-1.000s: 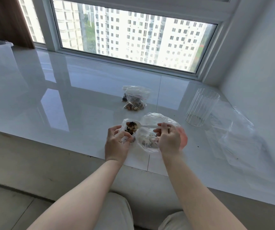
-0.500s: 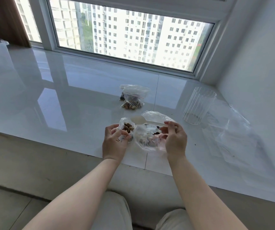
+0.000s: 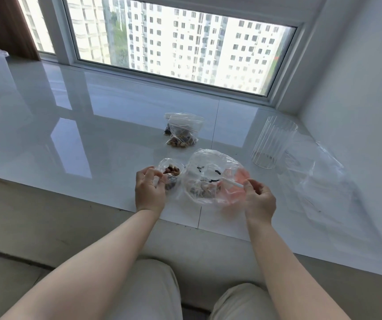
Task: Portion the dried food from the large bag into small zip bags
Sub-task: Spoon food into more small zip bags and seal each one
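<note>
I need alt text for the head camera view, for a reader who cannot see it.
Left hand holds an open small zip bag of dried food; right hand holds a white spoon in the large bag. Filled bags and a clear cup stand behind.

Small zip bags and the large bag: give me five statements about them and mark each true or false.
1. The left hand holds a small zip bag with dried food in it. True.
2. The right hand holds a white spoon that reaches into the large bag. True.
3. The ribbed clear cup lies tipped on its side. False: it stands upright, to the right of the large bag.
4. The filled zip bags lie farther toward the window than the hands. True.
5. The large bag is empty. False: dried food lies in its bottom.
</note>
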